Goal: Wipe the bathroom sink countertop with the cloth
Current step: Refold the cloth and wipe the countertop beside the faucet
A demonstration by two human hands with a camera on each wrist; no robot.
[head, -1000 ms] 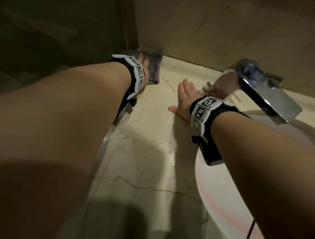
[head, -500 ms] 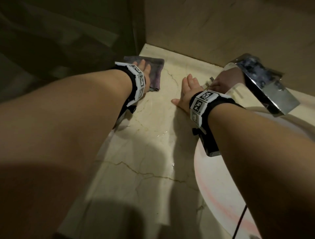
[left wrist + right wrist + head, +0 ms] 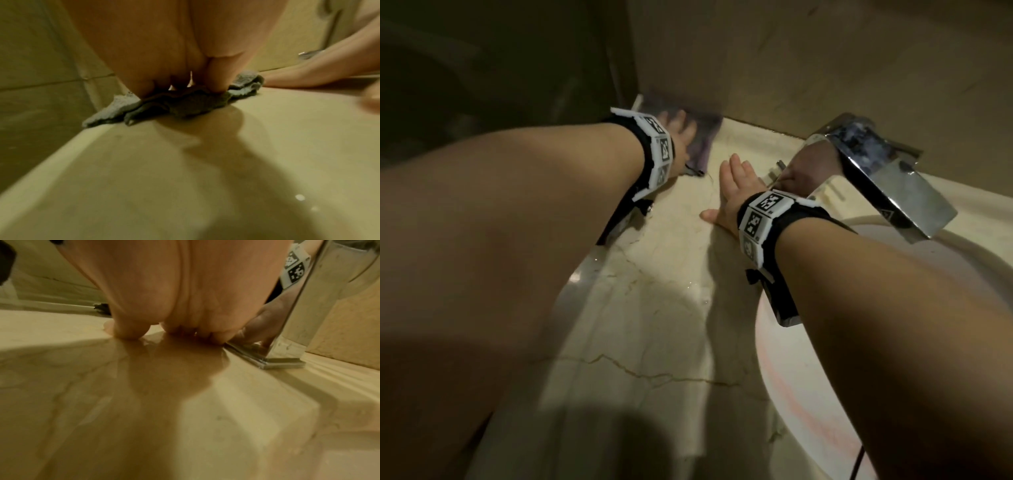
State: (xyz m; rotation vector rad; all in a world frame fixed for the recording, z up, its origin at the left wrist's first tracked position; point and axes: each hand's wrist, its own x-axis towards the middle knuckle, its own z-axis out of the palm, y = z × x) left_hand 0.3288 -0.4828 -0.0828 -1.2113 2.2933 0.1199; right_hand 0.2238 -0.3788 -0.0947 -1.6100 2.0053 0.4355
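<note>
A grey-purple cloth (image 3: 703, 138) (image 3: 185, 102) lies bunched in the far left corner of the beige marble countertop (image 3: 654, 325), against the back wall. My left hand (image 3: 681, 137) (image 3: 180, 76) presses flat on it with straight fingers, covering most of it. My right hand (image 3: 736, 192) (image 3: 185, 331) rests flat on the bare counter between the cloth and the chrome faucet (image 3: 887, 174), fingers straight and holding nothing. The faucet base (image 3: 273, 358) mirrors its fingers.
The white sink basin (image 3: 808, 394) curves away at the right under my right forearm. The counter's left edge (image 3: 61, 146) drops off beside the cloth. Tan walls close the back and left corner. Small water drops (image 3: 702, 301) sit mid-counter.
The left hand has pushed the cloth farther back into the corner against the wall. The right hand has stayed flat beside the faucet.
</note>
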